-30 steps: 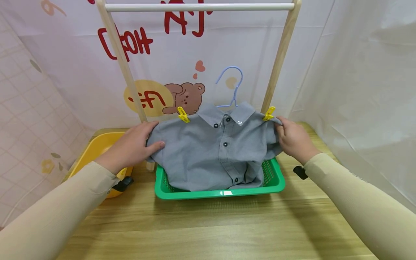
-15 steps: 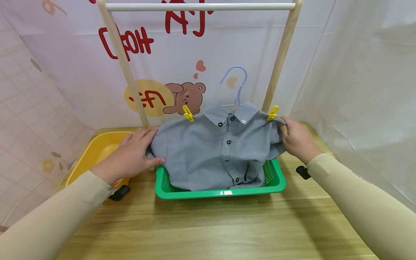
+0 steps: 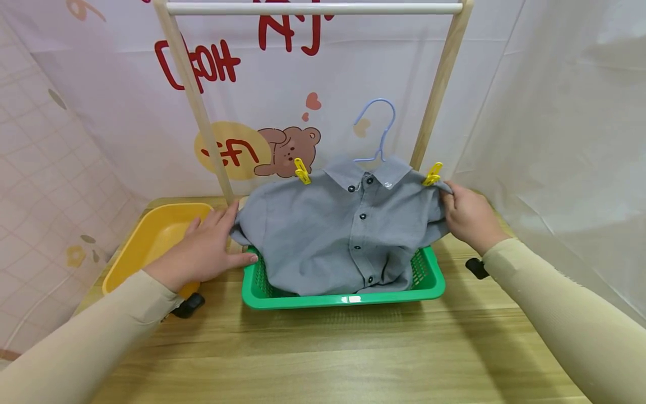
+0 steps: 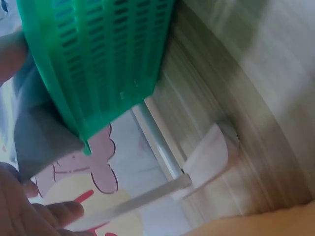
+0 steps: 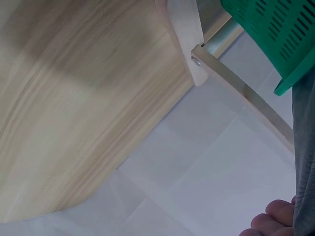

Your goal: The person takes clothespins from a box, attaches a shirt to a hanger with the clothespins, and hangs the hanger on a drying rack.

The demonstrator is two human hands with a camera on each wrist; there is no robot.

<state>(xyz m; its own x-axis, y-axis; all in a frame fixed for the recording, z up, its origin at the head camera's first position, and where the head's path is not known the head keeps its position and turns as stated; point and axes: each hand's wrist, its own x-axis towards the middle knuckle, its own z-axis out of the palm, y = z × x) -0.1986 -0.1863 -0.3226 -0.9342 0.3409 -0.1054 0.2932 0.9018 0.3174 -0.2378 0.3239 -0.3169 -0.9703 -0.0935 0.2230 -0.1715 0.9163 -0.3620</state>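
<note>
A grey button-up shirt (image 3: 313,235) on a light blue hanger (image 3: 382,134) rises out of a green basket (image 3: 323,301), its lower part bunched inside. Two yellow clothespins, a left clothespin (image 3: 302,171) and a right clothespin (image 3: 433,174), sit at the shoulders. My right hand (image 3: 473,216) grips the sleeve on the right. At the opposite sleeve my left hand (image 3: 204,247) has its thumb spread away from fairly straight fingers. The left wrist view shows the sleeve (image 4: 42,135) between that thumb and the fingers, without a pinch.
Behind the basket stands a wooden rack with a white top bar (image 3: 313,8). A yellow tub (image 3: 146,241) is on the wooden table (image 3: 328,359) at the left, partly behind my left forearm. A printed curtain (image 3: 393,67) closes off the back.
The shirt, hanger and clothespins have shifted right, along with my right hand. My left hand's thumb has moved lower and its hold on the sleeve has loosened. The basket stays put.
</note>
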